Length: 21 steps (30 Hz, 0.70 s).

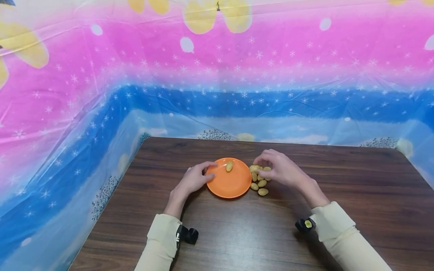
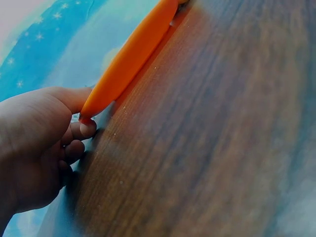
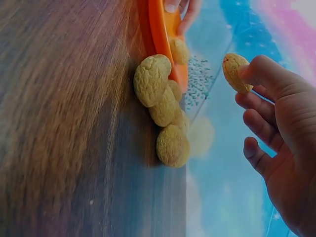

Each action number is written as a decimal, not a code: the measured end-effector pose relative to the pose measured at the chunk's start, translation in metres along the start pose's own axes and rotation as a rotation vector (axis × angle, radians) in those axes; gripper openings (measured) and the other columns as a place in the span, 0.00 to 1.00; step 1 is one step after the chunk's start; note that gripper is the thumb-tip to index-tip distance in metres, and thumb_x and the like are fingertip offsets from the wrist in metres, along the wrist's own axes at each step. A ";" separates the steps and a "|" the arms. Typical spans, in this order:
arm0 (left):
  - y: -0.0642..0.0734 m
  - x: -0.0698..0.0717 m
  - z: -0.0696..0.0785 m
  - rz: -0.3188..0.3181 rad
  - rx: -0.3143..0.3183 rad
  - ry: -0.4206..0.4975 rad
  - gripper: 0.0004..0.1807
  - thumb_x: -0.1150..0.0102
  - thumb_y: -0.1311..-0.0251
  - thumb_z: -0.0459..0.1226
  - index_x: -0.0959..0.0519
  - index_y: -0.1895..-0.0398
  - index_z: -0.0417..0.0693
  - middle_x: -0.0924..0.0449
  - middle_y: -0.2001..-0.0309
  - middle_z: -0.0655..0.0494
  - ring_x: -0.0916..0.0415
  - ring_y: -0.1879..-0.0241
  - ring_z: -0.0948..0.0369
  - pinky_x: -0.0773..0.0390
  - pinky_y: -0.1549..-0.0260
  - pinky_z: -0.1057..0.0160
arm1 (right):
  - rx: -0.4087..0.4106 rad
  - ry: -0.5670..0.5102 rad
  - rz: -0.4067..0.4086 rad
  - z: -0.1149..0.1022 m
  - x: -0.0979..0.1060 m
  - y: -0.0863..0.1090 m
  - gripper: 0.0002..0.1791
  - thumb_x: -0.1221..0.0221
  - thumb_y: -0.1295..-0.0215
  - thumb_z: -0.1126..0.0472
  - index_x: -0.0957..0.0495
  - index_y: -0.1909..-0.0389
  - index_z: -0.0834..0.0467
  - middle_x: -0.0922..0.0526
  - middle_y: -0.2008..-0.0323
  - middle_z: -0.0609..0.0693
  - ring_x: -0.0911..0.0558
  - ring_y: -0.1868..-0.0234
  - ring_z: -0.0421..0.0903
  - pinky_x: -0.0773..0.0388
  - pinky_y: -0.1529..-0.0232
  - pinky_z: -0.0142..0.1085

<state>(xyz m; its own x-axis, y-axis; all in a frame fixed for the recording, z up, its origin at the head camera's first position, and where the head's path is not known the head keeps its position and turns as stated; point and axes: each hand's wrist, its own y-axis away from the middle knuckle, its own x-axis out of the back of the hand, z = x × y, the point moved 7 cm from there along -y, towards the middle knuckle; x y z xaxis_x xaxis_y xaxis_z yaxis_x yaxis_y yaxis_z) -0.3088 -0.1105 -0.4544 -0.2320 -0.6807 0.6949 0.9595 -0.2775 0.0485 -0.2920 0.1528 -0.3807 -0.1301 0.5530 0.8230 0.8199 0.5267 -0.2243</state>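
Note:
An orange plate lies on the table with one walnut on it. At its left rim is my left hand; the left wrist view shows the plate's edge between thumb and fingers. My right hand pinches a tan, wrinkled walnut between thumb and fingertips, held above the others. Several more walnuts lie in a loose cluster against the plate's right side, partly hidden by the right hand in the head view.
The dark wood-grain table has its far edge just beyond the plate. A pink and blue patterned cloth hangs behind and along the left. Both wrists wear black cameras.

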 end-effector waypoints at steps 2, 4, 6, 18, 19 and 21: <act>0.000 0.000 0.000 0.002 0.001 0.002 0.21 0.41 0.32 0.46 0.24 0.36 0.67 0.23 0.58 0.57 0.31 0.59 0.56 0.34 0.59 0.57 | 0.001 0.005 -0.012 0.000 -0.003 -0.004 0.11 0.33 0.39 0.58 0.16 0.56 0.49 0.20 0.61 0.44 0.21 0.58 0.49 0.22 0.58 0.42; 0.000 0.000 0.000 0.003 0.002 0.003 0.21 0.41 0.32 0.47 0.24 0.36 0.68 0.22 0.55 0.58 0.31 0.58 0.57 0.34 0.58 0.57 | 0.001 0.012 -0.025 0.000 -0.006 -0.008 0.11 0.34 0.39 0.58 0.16 0.55 0.49 0.20 0.61 0.43 0.21 0.57 0.49 0.23 0.59 0.41; 0.000 0.000 0.001 0.001 0.000 0.009 0.21 0.41 0.32 0.46 0.24 0.36 0.67 0.21 0.52 0.58 0.30 0.57 0.56 0.33 0.57 0.57 | 0.004 0.016 -0.032 0.000 -0.009 -0.011 0.11 0.34 0.39 0.58 0.16 0.55 0.49 0.19 0.62 0.44 0.22 0.57 0.49 0.24 0.59 0.40; 0.000 0.000 0.001 -0.008 0.003 0.009 0.22 0.41 0.32 0.47 0.25 0.35 0.68 0.24 0.58 0.57 0.31 0.60 0.57 0.33 0.60 0.58 | -0.008 0.063 -0.067 -0.002 -0.023 -0.031 0.11 0.34 0.38 0.58 0.15 0.55 0.48 0.20 0.61 0.41 0.25 0.57 0.43 0.25 0.57 0.39; 0.001 0.000 0.000 -0.008 0.005 0.008 0.22 0.41 0.32 0.47 0.25 0.36 0.68 0.24 0.57 0.58 0.31 0.60 0.57 0.33 0.59 0.58 | -0.001 0.065 -0.072 -0.004 -0.023 -0.032 0.11 0.34 0.38 0.58 0.15 0.55 0.48 0.19 0.60 0.42 0.25 0.57 0.43 0.25 0.57 0.39; 0.001 -0.001 0.000 -0.008 0.008 0.007 0.22 0.41 0.32 0.47 0.25 0.36 0.68 0.24 0.57 0.58 0.31 0.59 0.57 0.33 0.59 0.58 | 0.011 0.064 -0.076 -0.006 -0.025 -0.036 0.11 0.34 0.38 0.58 0.14 0.55 0.48 0.19 0.59 0.42 0.25 0.57 0.43 0.24 0.57 0.39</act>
<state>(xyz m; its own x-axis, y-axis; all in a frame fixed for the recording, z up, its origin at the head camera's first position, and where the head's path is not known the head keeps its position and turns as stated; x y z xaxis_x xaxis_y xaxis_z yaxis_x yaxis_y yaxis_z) -0.3081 -0.1106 -0.4550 -0.2410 -0.6834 0.6892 0.9588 -0.2777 0.0599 -0.3149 0.1167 -0.3902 -0.1555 0.4693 0.8693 0.8027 0.5729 -0.1657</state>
